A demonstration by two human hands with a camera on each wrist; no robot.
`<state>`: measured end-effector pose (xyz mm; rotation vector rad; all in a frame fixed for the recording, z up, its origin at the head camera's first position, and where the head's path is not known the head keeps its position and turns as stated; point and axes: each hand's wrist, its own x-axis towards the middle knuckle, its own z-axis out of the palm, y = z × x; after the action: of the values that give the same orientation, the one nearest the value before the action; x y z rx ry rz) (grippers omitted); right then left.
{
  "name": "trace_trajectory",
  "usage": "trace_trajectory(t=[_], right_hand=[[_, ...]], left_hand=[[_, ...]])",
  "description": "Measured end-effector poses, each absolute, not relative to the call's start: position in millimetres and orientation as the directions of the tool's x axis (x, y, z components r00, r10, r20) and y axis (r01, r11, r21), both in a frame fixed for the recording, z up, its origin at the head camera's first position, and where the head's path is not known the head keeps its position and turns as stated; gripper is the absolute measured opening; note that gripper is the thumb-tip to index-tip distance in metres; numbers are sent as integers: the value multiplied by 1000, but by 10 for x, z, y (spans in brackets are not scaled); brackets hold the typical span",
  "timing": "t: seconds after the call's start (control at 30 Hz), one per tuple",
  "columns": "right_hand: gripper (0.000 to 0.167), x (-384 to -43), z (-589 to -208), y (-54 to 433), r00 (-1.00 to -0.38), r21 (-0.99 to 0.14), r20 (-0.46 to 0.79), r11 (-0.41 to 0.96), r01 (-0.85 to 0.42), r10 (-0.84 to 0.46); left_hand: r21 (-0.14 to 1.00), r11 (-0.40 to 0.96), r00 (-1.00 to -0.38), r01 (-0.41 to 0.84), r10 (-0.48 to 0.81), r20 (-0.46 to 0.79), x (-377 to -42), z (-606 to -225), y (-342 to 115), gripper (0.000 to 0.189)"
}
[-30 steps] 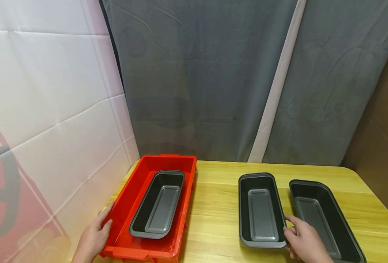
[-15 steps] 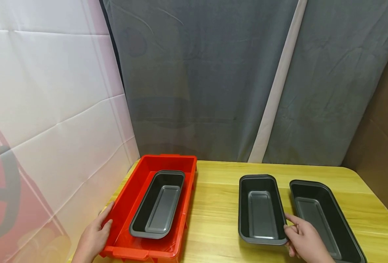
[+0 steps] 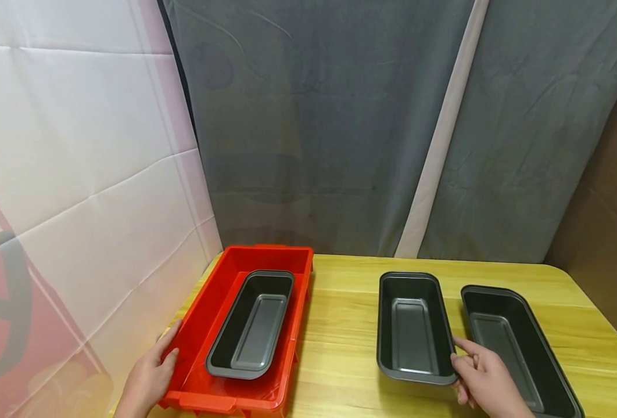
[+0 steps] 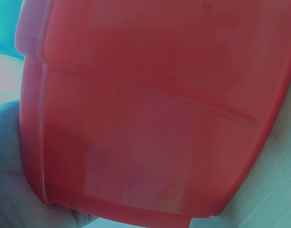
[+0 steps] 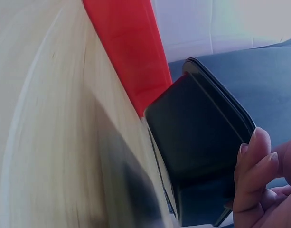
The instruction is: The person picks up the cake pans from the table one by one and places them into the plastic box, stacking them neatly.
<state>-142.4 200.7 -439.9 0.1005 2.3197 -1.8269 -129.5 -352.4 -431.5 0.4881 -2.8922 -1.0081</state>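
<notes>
My right hand pinches a dark grey loaf pan by its right side near the front corner. That pan is off the wood table, and the right wrist view shows the outside of the loaf pan with my fingers at its rim. A second loaf pan lies inside a red plastic bin. At the bin's left rim my left hand grips the edge. In the left wrist view the red bin fills most of the picture, with part of my left hand against its edge.
A third loaf pan stands on the table at the right, partly behind my right hand. Bare wood tabletop lies between the bin and the held pan. A grey curtain hangs behind, with a white cloth on the left.
The held loaf pan has risen a little and shifted slightly left with my right hand. My left hand, the bin and the other two pans stay where they were.
</notes>
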Motion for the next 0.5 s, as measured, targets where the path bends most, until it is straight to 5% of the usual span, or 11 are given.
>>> trace_trajectory(t=[0.5], right_hand=[[58, -1428, -4293, 1934, -983, -970, -180, 174, 169, -48]], left_hand=[[601, 755, -955, -262, -293, -49, -1281, -4316, -3536, 59]])
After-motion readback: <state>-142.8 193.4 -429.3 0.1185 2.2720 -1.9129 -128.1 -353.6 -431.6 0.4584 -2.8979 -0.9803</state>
